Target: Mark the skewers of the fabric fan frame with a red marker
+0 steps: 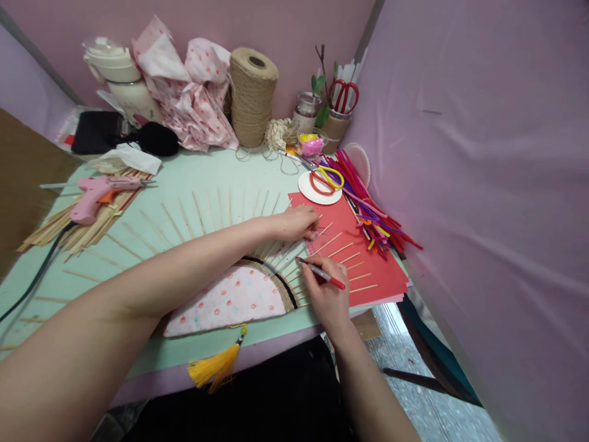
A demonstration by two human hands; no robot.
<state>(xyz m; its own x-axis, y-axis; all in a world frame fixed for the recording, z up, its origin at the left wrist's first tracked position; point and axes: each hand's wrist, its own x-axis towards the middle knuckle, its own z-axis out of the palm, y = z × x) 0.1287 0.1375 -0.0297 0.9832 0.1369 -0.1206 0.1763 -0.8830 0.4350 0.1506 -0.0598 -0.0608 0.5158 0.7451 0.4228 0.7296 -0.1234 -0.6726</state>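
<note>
A half-round piece of floral cloth (230, 299) with a twine and black border lies at the table's front edge. Thin wooden sticks (197, 212) fan out around it. My left hand (299, 222) reaches across to the sticks on the right, its fingers bent down over a small patterned piece (316, 240); what they grip is hidden. My right hand (329, 294) holds a pen with a red end (329, 276), its tip pointing left among the sticks. A yellow tassel (215, 367) hangs at the front edge. Red paper (377, 270) lies under the right-hand sticks.
A pink glue gun (94, 195) rests on bundled sticks (110, 224) at left. Scissors (326, 178) lie on a white disc, beside colourful pipe cleaners (368, 209). At the back stand a bottle (124, 83), crumpled cloth (197, 92), a twine spool (253, 98) and a holder (338, 132).
</note>
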